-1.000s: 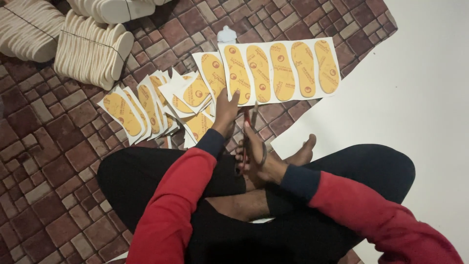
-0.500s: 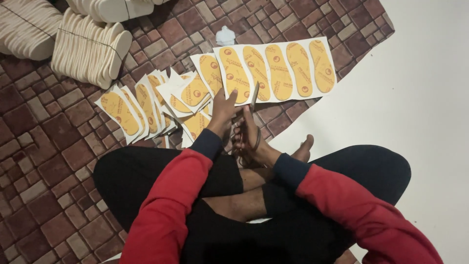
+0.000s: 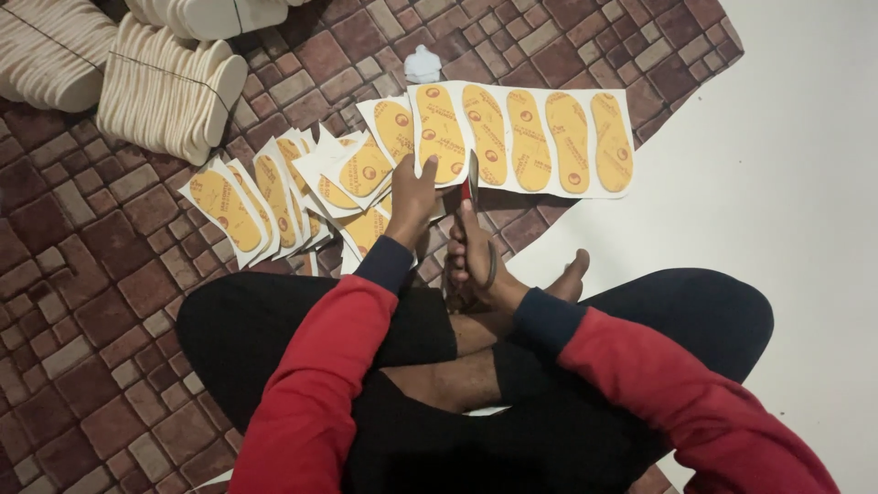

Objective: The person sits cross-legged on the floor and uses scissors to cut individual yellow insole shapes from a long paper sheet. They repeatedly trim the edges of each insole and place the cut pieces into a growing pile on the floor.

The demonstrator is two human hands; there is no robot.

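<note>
A white sheet printed with several yellow insole shapes [image 3: 549,137] lies on the brick-patterned mat in front of my crossed legs. My left hand [image 3: 413,197] grips the sheet's near left edge by the leftmost shape. My right hand [image 3: 474,256] is closed around scissors [image 3: 470,194] with red near the pivot; the blades point up into the sheet between the first two shapes. To the left lies a fanned heap of cut yellow insole pieces [image 3: 274,192].
Bundles of cream-coloured soles [image 3: 169,87] stand at the upper left, more at the top edge [image 3: 215,14]. A small white bottle-like object [image 3: 422,64] sits above the sheet. A white surface [image 3: 786,183] fills the right. My bare foot [image 3: 572,274] rests by the scissors.
The scissors have advanced up into the sheet's near edge. My left hand keeps holding the sheet; the view has shifted slightly.
</note>
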